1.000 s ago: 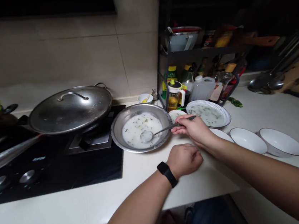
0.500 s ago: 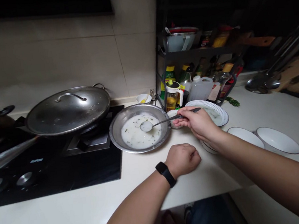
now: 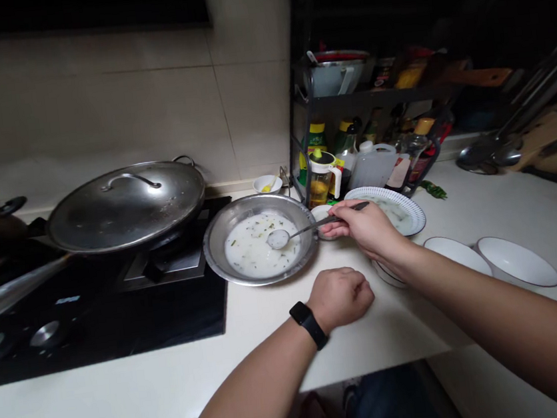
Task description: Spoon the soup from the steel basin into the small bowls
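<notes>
My right hand (image 3: 364,229) grips the dark handle of a metal spoon (image 3: 278,238). The spoon's bowl is at the surface of a white liquid (image 3: 253,255) flecked with green bits. That liquid sits in a wide steel basin (image 3: 217,263) on the counter beside the stove. Closed into a fist, my left hand (image 3: 343,297) rests on the counter just in front of the basin, with a black band on the wrist. Beyond my right hand are a small white bowl (image 3: 321,213) and a ridged-rim plate (image 3: 416,213) of similar pale liquid, both partly covered.
On the stove at left stands a lidded wok (image 3: 128,213) with a long handle. White bowls (image 3: 519,263) are at the right. A small dish (image 3: 267,184) lies behind the basin. Bottles and an oil jug (image 3: 320,177) crowd the rack (image 3: 381,98) at the back.
The spoon's bowl has shifted slightly right across the liquid, and the floating green bits have swirled. My right hand moved a little with it; my left hand stayed put.
</notes>
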{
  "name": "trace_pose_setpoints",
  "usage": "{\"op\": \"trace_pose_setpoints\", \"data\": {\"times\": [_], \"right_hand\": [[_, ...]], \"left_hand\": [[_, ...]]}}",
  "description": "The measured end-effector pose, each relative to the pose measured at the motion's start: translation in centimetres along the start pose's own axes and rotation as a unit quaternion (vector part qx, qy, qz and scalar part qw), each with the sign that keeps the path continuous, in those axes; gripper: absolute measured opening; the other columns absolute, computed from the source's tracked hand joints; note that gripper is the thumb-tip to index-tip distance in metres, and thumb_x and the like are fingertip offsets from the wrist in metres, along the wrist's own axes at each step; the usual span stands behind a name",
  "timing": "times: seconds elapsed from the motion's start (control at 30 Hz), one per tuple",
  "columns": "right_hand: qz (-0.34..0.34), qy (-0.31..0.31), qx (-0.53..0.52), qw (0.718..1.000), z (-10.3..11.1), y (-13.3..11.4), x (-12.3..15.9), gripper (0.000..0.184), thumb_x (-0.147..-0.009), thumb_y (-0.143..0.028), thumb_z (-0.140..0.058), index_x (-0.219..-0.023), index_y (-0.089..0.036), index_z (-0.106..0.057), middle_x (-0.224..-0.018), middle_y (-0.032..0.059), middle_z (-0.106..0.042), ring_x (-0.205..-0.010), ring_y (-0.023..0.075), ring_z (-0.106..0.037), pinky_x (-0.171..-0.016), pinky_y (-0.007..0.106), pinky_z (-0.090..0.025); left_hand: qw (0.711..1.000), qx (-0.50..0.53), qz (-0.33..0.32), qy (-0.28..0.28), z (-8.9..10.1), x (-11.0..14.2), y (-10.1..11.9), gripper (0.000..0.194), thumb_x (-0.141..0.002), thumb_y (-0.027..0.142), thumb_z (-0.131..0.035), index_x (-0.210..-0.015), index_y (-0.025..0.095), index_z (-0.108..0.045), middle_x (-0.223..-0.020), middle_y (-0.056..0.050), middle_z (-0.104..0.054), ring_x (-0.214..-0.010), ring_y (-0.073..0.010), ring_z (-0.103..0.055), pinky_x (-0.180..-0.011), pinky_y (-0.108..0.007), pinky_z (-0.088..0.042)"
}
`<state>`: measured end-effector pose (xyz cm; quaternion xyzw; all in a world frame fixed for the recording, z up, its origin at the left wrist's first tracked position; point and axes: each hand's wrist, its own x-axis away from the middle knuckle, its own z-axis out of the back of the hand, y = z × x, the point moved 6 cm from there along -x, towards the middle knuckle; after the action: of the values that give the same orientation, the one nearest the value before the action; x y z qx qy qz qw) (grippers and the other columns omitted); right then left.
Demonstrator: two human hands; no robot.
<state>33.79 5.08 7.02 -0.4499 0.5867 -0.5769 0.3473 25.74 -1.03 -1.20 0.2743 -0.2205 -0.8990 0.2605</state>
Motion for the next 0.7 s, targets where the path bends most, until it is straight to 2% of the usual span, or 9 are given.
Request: {"op": "trace_pose_setpoints", "data": {"times": [0.23,0.43,0.57,0.7], "right_hand": [[0.020,-0.001,-0.030,0.999,0.3,-0.6,0.0,0.012,-0.083,-0.011,-0.069,-0.072,-0.015,-0.064,-0.064,0.0042,-0.069,-0.054,0.0177,-0.073,-0.053,0.025,-0.063],[0.044,0.005,-0.038,0.998,1.0,-2.3,0.1,0.012,-0.083,-0.009,-0.067,-0.073,-0.014,-0.063,-0.062,0.0037,-0.067,-0.055,0.0182,-0.074,-0.054,0.025,-0.063],[0.059,0.021,-0.035,0.997,2.3,-3.8,0.1,0.013,-0.085,-0.007,-0.062,-0.074,-0.013,-0.063,-0.061,0.0038,-0.066,-0.053,0.0171,-0.073,-0.053,0.024,-0.062],[0.071,0.053,-0.042,0.995,4.4,-5.2,0.2,0.018,-0.087,-0.003,-0.057,-0.073,-0.014,-0.062,-0.061,0.0031,-0.066,-0.053,0.0168,-0.072,-0.053,0.026,-0.063]], "left_hand": [[1.000,-0.002,-0.002,0.004,-0.1,0.0,0.0,0.022,-0.090,0.025,-0.054,-0.071,0.019,-0.064,-0.075,-0.002,-0.071,-0.069,-0.0144,-0.062,-0.065,-0.029,-0.041],[1.000,0.002,-0.008,0.014,-0.1,0.1,-0.1,0.022,-0.089,0.024,-0.054,-0.069,0.019,-0.062,-0.073,-0.001,-0.070,-0.068,-0.0140,-0.061,-0.065,-0.029,-0.041],[1.000,0.002,-0.007,0.017,-0.1,0.1,-0.1,0.023,-0.089,0.023,-0.053,-0.067,0.020,-0.061,-0.072,-0.002,-0.068,-0.067,-0.0138,-0.060,-0.064,-0.029,-0.039],[1.000,0.005,0.000,0.011,0.1,0.1,-0.1,0.024,-0.089,0.022,-0.053,-0.066,0.020,-0.059,-0.070,-0.002,-0.067,-0.066,-0.0136,-0.058,-0.064,-0.029,-0.038]]}}
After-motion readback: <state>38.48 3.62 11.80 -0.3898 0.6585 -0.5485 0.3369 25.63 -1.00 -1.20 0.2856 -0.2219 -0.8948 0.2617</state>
